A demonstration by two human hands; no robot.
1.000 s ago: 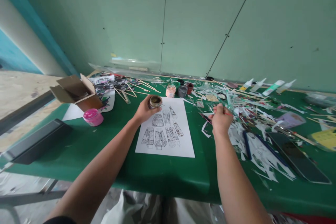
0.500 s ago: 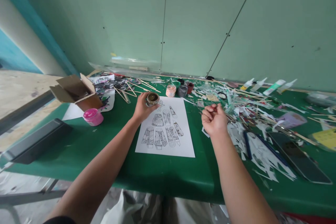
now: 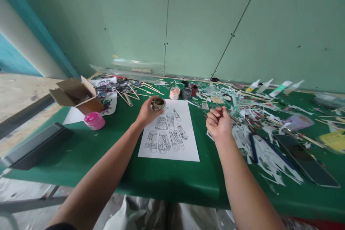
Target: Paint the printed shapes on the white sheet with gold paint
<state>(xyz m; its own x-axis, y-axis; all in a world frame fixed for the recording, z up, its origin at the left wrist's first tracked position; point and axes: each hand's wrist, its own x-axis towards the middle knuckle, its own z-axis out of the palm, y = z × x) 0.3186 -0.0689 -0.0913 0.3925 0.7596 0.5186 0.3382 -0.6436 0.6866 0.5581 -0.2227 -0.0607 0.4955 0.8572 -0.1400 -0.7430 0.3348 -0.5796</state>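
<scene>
Left hand (image 3: pixel 147 113): fingers curled around a small open jar (image 3: pixel 159 103) of dark paint, held at the top left corner of a white sheet (image 3: pixel 185 143) printed with line drawings, on the green table (image 3: pixel 113 158). Right hand (image 3: pixel 219 124): palm turned up, fingers loosely curled in, pinching a thin red-handled brush (image 3: pixel 226 114) just right of the sheet, beside a litter of paper scraps (image 3: pixel 269 158). Nearby: pink tub (image 3: pixel 94 120), cardboard box (image 3: pixel 78 95), more paint jars (image 3: pixel 183 92) behind the sheet.
</scene>
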